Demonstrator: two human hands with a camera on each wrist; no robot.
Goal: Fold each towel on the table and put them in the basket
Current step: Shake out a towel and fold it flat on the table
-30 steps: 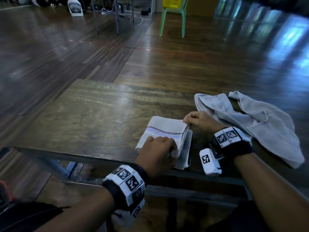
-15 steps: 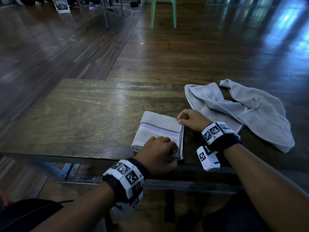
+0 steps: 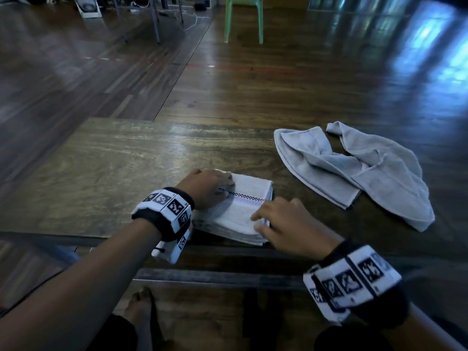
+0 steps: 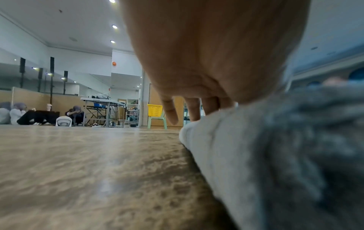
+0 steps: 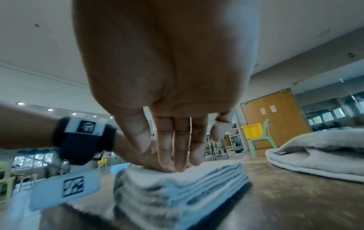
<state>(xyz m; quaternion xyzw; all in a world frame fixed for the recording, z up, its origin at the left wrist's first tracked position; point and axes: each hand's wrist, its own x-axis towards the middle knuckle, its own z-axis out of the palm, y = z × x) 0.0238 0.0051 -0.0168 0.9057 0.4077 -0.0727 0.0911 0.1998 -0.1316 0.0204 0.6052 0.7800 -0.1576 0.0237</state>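
A folded white towel [image 3: 243,211] with a checkered band lies near the front edge of the wooden table [image 3: 114,173]. My left hand [image 3: 210,188] rests on its far left part, with its fingers [image 4: 171,115] reaching down onto the top layer. On the towel's near right edge my right hand [image 3: 283,224] lies with fingers [image 5: 177,149] straight on the stacked layers [image 5: 206,179]. An unfolded grey towel [image 3: 354,173] lies crumpled to the right. The yellow basket [image 5: 251,130] stands on a green chair [image 3: 243,19] far across the floor.
The table's left half is bare wood, and its front edge [image 3: 215,274] runs just below my wrists. Beyond the table lies shiny wooden floor, with a small fan [image 3: 87,6], table legs and cables at the far left. People [image 4: 19,113] sit on the floor there.
The left hand let go of the towel's near edge and moved to its far left. The right hand left the far right corner and came to the near right edge. Both now lie flat.
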